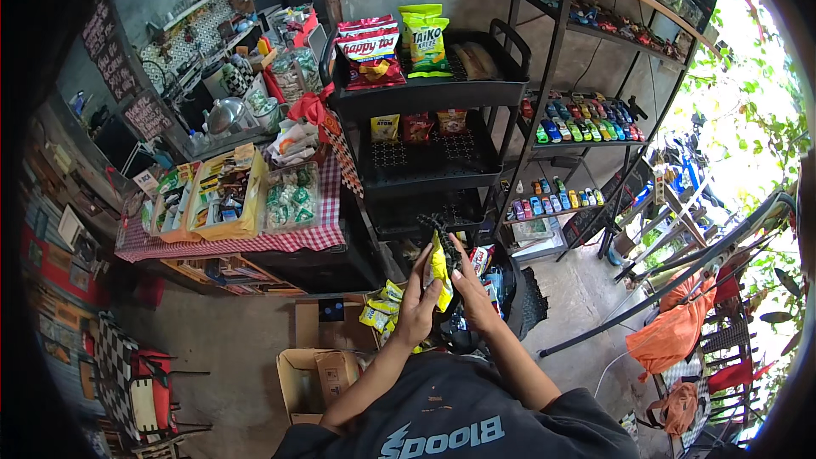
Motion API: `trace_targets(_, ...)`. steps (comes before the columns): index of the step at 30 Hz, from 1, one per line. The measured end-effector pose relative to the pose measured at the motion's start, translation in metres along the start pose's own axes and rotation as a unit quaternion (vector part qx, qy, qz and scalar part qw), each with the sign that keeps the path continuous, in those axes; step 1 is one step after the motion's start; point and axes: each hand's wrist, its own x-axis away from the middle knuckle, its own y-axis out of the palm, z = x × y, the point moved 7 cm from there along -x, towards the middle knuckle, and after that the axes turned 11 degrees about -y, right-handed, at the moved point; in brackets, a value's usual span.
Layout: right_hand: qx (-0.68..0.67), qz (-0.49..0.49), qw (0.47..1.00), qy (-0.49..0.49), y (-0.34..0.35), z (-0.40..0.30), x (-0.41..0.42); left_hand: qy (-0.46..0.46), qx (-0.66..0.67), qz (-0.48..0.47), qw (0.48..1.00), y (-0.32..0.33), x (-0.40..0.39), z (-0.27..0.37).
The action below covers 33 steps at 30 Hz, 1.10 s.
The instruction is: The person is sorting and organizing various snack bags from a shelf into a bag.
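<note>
Between my two hands is a yellow snack packet point(440, 274), with a dark, bristly object point(450, 248) against its right side that I cannot identify. My left hand point(419, 299) grips the packet from the left, thumb over its face. My right hand point(473, 296) presses from the right, against the dark object and the packet. More yellow packets point(381, 311) lie in a heap left of my forearm. Beyond my hands stands a black tiered cart point(427, 99): red and green chip bags point(370, 54) on top, small snack packets point(384, 129) on the middle tier.
A dark bag point(510, 274) holding snack packets is right of my hands. An open cardboard box point(299, 382) sits on the floor at lower left. A checkered-cloth table point(306, 236) with snack trays adjoins the cart. Toy cars fill a metal shelf point(542, 145) at right.
</note>
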Motion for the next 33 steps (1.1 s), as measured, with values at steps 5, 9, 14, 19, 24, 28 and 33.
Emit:
trace_targets(5, -0.162, 0.038, 0.983, 0.081, 0.011, 0.030, 0.021, 0.041, -0.067, 0.020, 0.997, -0.004, -0.009, -0.003)
trace_targets(9, -0.135, 0.029, 0.987, 0.085, 0.014, 0.021, 0.027, 0.068, -0.156, 0.097, 0.981, -0.019, -0.017, -0.012)
trace_targets(14, -0.070, 0.014, 0.997, 0.006, 0.014, -0.018, 0.011, 0.050, -0.162, 0.073, 0.983, -0.019, -0.021, -0.009)
trace_targets(19, 0.084, -0.029, 0.993, -0.078, 0.002, -0.022, -0.002, -0.017, -0.039, -0.001, 0.999, -0.017, -0.012, -0.025)
trace_targets(24, 0.053, 0.002, 0.998, -0.027, 0.005, -0.023, -0.001, 0.045, -0.056, 0.032, 0.997, -0.010, -0.002, 0.019)
trace_targets(28, -0.022, -0.002, 1.000, 0.015, 0.016, -0.003, 0.008, 0.096, -0.111, 0.058, 0.988, -0.020, -0.002, 0.016)
trace_targets(33, -0.092, 0.000, 0.994, 0.052, 0.034, 0.010, 0.018, 0.091, -0.123, 0.089, 0.984, -0.034, -0.003, 0.006)
